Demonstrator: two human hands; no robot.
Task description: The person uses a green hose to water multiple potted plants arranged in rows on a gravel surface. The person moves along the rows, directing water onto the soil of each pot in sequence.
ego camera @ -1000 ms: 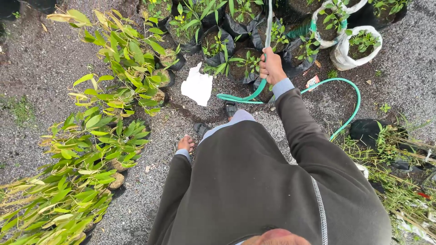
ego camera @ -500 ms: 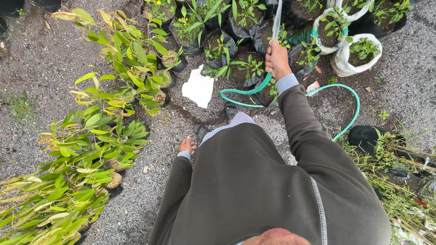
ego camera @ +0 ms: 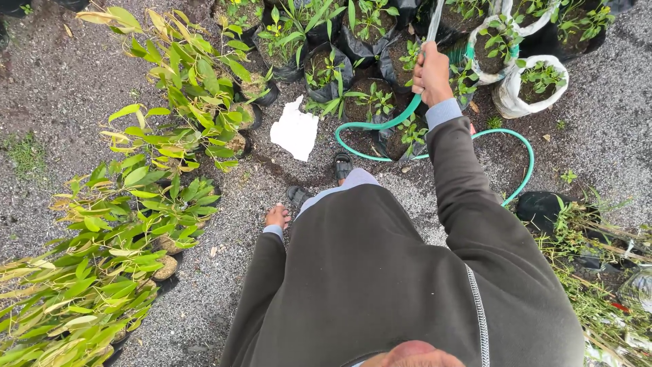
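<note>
Fingers of the right hand [ego camera: 432,73] wrap tightly around a thin green rubber hose [ego camera: 380,125], which loops on the gravel below the knuckles and curves off to the right. Beyond the fingertips stand black plastic nursery bags [ego camera: 326,71] of seedlings and a white sack pot [ego camera: 511,100]. A flat white scrap of plastic [ego camera: 295,129] lies left of the grip. The left hand [ego camera: 277,216] hangs loosely curled, empty, beside leafy potted plants [ego camera: 153,197].
</note>
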